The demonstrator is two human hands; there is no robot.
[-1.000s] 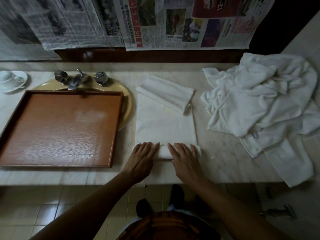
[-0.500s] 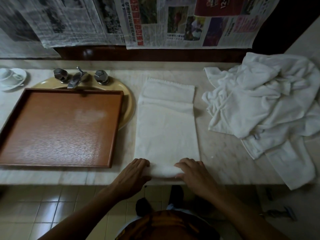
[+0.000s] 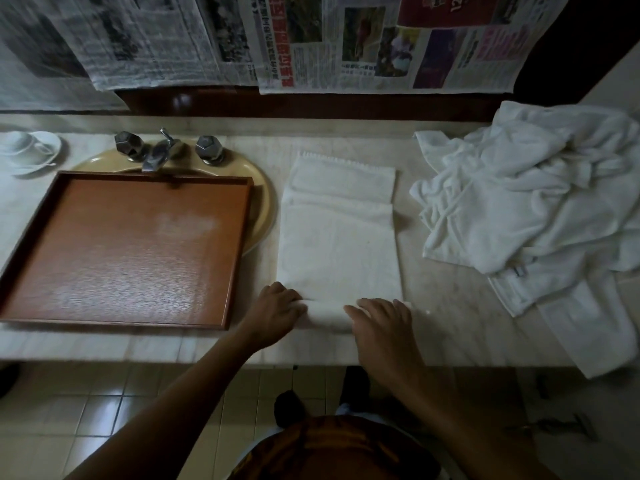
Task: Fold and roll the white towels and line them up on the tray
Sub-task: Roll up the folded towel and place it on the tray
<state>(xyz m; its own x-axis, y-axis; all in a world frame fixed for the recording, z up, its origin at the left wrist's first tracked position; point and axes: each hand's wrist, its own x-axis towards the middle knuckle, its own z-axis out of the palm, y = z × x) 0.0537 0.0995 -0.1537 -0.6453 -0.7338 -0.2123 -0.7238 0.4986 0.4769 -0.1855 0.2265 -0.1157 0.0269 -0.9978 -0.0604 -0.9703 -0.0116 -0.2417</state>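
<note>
A folded white towel (image 3: pixel 339 237) lies as a long strip on the marble counter, its near end turned up into a small roll. My left hand (image 3: pixel 277 311) grips the roll's left end with curled fingers. My right hand (image 3: pixel 381 320) curls over the roll's right part. To the left sits the brown wooden tray (image 3: pixel 20 251), with nothing on it. A heap of loose white towels (image 3: pixel 526 202) lies at the right, partly hanging over the counter's front edge.
The tray rests over a yellow sink (image 3: pixel 263 202) with a chrome tap (image 3: pixel 159 152). A white cup and saucer (image 3: pixel 27 150) stand at the far left. Newspaper sheets (image 3: pixel 346 39) cover the wall behind. The counter edge (image 3: pixel 138 348) runs just below my hands.
The towel's far end, folded back a second ago, now lies flat. My hands slid to the near end, curled over it and started a small roll.
</note>
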